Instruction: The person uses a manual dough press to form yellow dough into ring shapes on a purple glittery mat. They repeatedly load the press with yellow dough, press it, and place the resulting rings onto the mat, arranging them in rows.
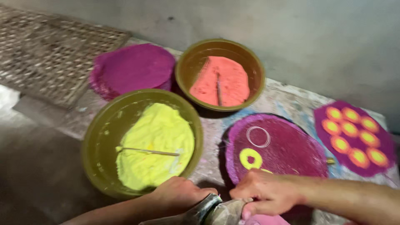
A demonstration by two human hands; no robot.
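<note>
Both hands meet at six o'clock, low in the view, around a grey bag (216, 212) that looks like a piping pouch. The left hand (179, 196) curls closed over the bag's dark upper neck; the right hand (266, 193) is pressed together, pinching the lighter part of the bag just beside it. The two hands are nearly touching.

The bag looks soft and slack, probably wet and a little slippery, so it likely needs a firm grip at the neck, with the other hand steadying it close to the tip.

Just above the right hand, at about four o'clock, lies a purple disc (279, 150) with one yellow ring (250, 158) and a pale ring outline on it. At three o'clock a finished disc (354, 137) carries orange-and-yellow dots. A yellow bowl (141, 141) with a stick across it sits at nine o'clock, a pink bowl (221, 75) at twelve, and a purple stack (133, 68) at eleven. The thin discs look fragile.
</note>
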